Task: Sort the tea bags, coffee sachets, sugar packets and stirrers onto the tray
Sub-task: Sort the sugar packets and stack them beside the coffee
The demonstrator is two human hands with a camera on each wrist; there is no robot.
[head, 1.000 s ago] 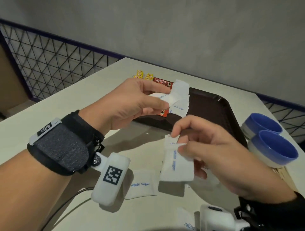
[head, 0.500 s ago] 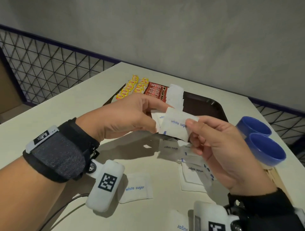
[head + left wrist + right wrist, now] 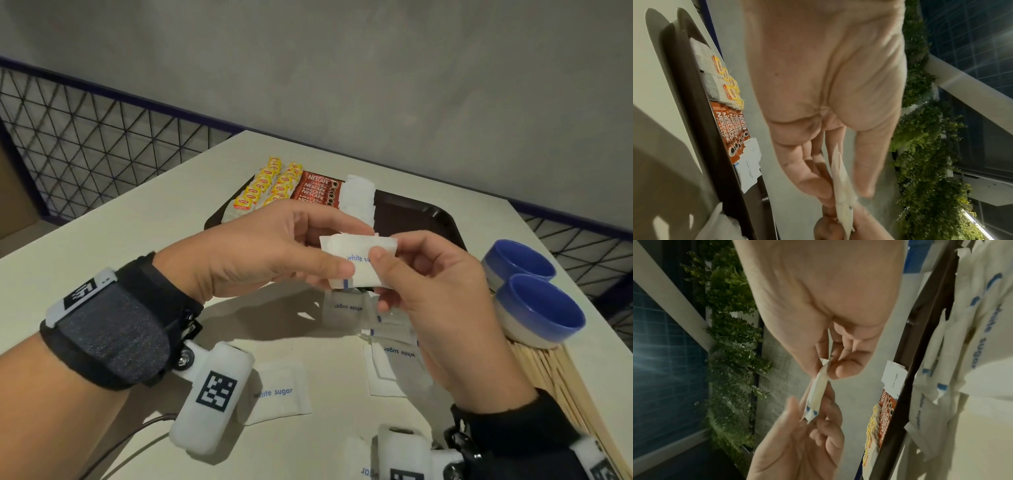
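A pale cream bench [image 3: 144, 240] stands against a plain grey wall [image 3: 342, 68]. To either side of it runs a black wire-mesh fence [image 3: 85, 150] with a dark blue top rail. The wrist views show a wall of green leafy plants [image 3: 920, 146] beside a white slanting beam [image 3: 972, 91] and dark blue gridded panels [image 3: 972, 24], with a bright strip of light low down.

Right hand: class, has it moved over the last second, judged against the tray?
Yes. The right hand rose from the table's loose sugar packets toward the tray, meeting the left hand.
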